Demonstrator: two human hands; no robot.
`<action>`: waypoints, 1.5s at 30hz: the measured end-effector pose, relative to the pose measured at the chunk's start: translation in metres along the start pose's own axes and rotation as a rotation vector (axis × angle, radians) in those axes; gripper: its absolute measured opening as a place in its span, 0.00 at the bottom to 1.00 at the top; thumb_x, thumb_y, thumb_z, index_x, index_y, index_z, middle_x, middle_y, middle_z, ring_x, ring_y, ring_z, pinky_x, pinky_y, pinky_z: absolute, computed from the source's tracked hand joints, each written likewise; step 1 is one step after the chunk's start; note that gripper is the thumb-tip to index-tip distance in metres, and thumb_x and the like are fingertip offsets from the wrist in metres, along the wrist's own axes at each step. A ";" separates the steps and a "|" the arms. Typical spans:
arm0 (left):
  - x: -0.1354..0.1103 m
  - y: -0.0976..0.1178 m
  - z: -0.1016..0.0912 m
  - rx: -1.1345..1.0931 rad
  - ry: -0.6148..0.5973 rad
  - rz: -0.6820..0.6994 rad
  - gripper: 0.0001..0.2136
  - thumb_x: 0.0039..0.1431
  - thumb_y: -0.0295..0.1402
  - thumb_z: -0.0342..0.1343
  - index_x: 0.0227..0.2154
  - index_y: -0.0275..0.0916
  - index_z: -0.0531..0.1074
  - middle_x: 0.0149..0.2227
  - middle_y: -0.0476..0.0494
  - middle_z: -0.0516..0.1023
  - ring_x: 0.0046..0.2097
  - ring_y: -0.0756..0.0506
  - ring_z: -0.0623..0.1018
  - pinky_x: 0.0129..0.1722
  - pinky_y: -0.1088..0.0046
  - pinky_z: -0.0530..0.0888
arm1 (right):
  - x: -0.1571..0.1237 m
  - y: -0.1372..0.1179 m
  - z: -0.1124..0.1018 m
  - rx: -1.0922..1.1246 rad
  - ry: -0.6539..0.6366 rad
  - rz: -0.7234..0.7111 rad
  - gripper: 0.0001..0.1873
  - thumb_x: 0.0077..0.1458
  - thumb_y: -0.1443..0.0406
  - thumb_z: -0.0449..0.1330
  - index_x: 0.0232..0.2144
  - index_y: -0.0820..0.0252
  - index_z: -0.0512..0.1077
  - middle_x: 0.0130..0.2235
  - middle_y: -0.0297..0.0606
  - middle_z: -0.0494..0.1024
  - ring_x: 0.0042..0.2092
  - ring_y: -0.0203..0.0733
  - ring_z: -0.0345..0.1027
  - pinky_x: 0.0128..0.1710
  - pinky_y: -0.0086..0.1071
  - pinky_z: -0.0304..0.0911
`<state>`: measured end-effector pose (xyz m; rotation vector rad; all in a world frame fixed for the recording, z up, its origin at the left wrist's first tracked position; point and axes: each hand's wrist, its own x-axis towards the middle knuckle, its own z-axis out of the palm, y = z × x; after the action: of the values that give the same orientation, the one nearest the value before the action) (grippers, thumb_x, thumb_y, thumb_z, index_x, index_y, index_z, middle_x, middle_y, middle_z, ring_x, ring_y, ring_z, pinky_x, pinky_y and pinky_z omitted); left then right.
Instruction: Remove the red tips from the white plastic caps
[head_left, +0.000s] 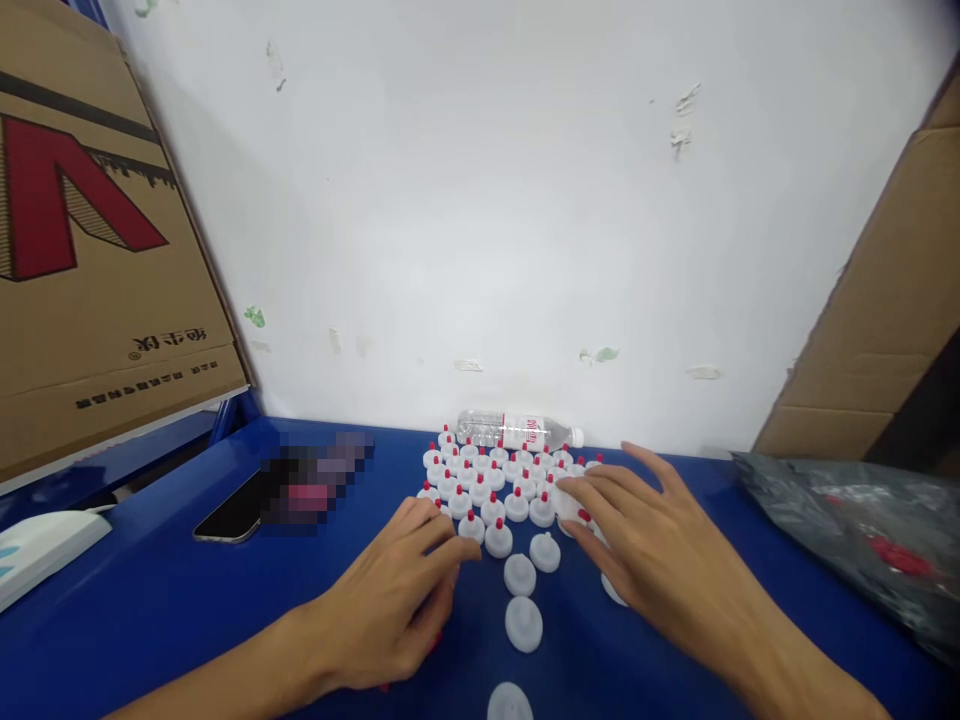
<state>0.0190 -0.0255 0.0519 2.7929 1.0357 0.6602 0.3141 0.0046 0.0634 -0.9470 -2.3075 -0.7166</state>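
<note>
Several white round caps with red tips (499, 538) stand close together on the blue tabletop. My right hand (637, 520) is closed on a tilted white cap (571, 503), its red tip pointing down by the thumb. My left hand (401, 590) is curled beside the near left of the group; whatever its fingers hold is hidden. Between my hands lie white caps without red tips (523, 623), in a loose line toward me. Another white cap (613, 590) is partly covered by my right hand. Small red pieces (384, 687) peek out under my left hand.
A clear plastic bottle (517, 431) lies along the white wall behind the caps. To the left are a phone (232, 508), a white device (45, 550) and a large cardboard box (112, 300). A grey plastic bag (847, 540) with red contents lies right.
</note>
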 end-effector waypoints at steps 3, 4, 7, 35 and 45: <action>-0.004 0.003 0.000 -0.022 0.050 -0.011 0.14 0.66 0.23 0.49 0.51 0.43 0.67 0.41 0.43 0.72 0.43 0.39 0.68 0.46 0.59 0.65 | 0.003 -0.015 -0.001 0.041 0.083 -0.020 0.13 0.69 0.67 0.55 0.53 0.59 0.73 0.45 0.42 0.80 0.48 0.49 0.74 0.61 0.53 0.57; -0.005 0.004 0.000 -0.025 0.058 -0.008 0.14 0.65 0.24 0.50 0.51 0.43 0.67 0.41 0.43 0.72 0.43 0.39 0.68 0.46 0.59 0.65 | 0.003 -0.022 -0.001 0.058 0.107 -0.034 0.13 0.69 0.67 0.55 0.53 0.60 0.73 0.43 0.42 0.80 0.47 0.49 0.73 0.61 0.53 0.57; -0.006 0.007 0.002 -0.015 0.074 0.023 0.15 0.65 0.29 0.55 0.53 0.44 0.67 0.42 0.43 0.73 0.44 0.39 0.69 0.46 0.59 0.66 | 0.005 -0.042 0.002 0.111 0.172 -0.117 0.12 0.71 0.65 0.55 0.51 0.61 0.75 0.39 0.39 0.79 0.42 0.45 0.72 0.60 0.49 0.58; 0.003 0.003 -0.007 -0.495 0.171 -0.211 0.24 0.79 0.45 0.36 0.25 0.42 0.52 0.27 0.51 0.57 0.30 0.47 0.60 0.30 0.69 0.62 | 0.003 -0.031 0.002 0.197 0.229 -0.186 0.12 0.70 0.73 0.53 0.48 0.62 0.75 0.43 0.37 0.82 0.45 0.39 0.76 0.65 0.41 0.60; 0.002 0.007 0.002 -0.197 -0.074 -0.042 0.06 0.60 0.22 0.53 0.36 0.40 0.69 0.37 0.46 0.72 0.42 0.43 0.69 0.44 0.65 0.69 | -0.006 0.005 0.006 0.151 0.004 0.073 0.06 0.68 0.70 0.56 0.42 0.54 0.71 0.42 0.36 0.80 0.43 0.45 0.75 0.59 0.50 0.58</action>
<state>0.0251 -0.0297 0.0524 2.5991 0.9562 0.6125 0.3196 0.0087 0.0572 -0.9536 -2.2749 -0.5066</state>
